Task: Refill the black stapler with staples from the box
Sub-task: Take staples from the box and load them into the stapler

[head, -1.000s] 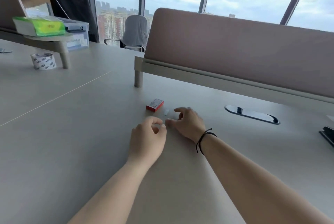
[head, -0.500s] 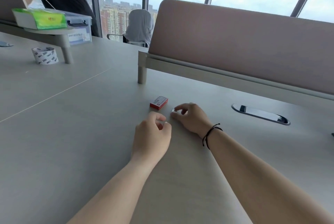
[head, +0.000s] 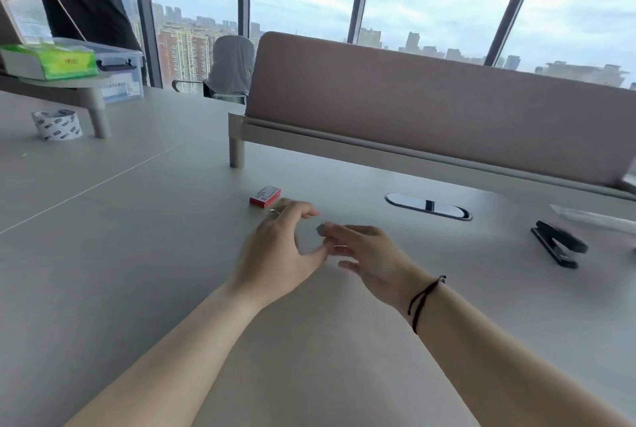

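A small red staple box (head: 265,196) lies on the grey desk just beyond my hands. My right hand (head: 364,256) pinches a short grey strip of staples (head: 321,228) between fingertips, lifted slightly above the desk. My left hand (head: 280,249) hovers beside it with fingers spread and curved, holding nothing. The black stapler (head: 557,247) lies shut on the desk far to the right, well away from both hands.
A pink divider panel (head: 430,116) on a metal foot stands behind the box. An oval cable port (head: 427,206) sits between hands and stapler. A tape roll (head: 56,124), a green tissue pack (head: 55,61), a plastic bin and a standing person are at far left.
My right hand picked the staple strip up from beside the box and drew it back toward me. My left hand opened. The view swung right, bringing the stapler into sight.
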{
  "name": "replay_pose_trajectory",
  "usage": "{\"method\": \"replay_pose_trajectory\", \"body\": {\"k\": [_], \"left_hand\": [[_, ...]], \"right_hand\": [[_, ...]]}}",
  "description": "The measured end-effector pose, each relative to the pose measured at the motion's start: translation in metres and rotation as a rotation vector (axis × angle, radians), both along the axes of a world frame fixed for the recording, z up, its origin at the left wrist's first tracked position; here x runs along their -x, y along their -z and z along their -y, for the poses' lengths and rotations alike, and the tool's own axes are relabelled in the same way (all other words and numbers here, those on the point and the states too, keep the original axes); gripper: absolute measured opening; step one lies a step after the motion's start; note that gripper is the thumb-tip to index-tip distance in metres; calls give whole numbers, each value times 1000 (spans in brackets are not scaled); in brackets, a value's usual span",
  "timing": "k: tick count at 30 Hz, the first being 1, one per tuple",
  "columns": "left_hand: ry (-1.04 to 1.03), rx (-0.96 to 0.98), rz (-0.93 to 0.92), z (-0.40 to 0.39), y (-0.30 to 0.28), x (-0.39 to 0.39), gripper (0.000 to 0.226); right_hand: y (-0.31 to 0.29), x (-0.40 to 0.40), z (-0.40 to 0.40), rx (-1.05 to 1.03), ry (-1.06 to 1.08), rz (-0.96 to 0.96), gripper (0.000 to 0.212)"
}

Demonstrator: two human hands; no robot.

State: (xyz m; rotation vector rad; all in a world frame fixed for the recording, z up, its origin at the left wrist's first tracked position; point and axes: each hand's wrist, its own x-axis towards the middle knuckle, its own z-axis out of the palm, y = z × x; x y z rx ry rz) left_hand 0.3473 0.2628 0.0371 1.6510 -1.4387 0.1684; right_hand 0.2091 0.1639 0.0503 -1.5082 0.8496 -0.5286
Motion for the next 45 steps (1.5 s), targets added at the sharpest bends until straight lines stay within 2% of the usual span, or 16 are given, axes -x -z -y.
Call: {"method": "replay_pose_trajectory", "body": {"k": [3, 6, 11, 16, 27, 29, 31, 33, 37, 41, 45], "left_hand": [[26, 33, 111, -21, -18, 24, 39], [75, 86, 197, -42, -34, 55, 32], [188, 152, 184, -76, -48, 108, 23], [272, 145, 106, -105, -44, 150, 14], [298, 81, 84, -130, -39, 183, 7], [318, 43, 77, -133, -40, 181, 10], [358, -28, 70, -137, -41, 179, 14], [394, -117, 69, -141, -41, 177, 14], [454, -324, 138, -144, -35, 176, 9], [455, -466, 144, -145, -26, 177, 6], [407, -513, 206, -145, -18, 176, 13]], "right_hand": [[-17, 45, -29, -140, -50, 84, 24], [-27, 86, -55, -226, -48, 161, 24], [-26, 141, -101, -319, -35, 320, 35], [-15, 180, -141, -333, -26, 467, 35], [-7, 212, -174, -202, 38, 407, 47], [-7, 215, -176, -121, 63, 374, 42], [-7, 219, -177, 42, 119, 281, 35], [-4, 224, -175, 221, 177, 192, 37], [3, 239, -176, 533, 122, -24, 34], [14, 241, -183, 701, 63, -258, 31], [27, 240, -183, 758, 43, -260, 28]]}}
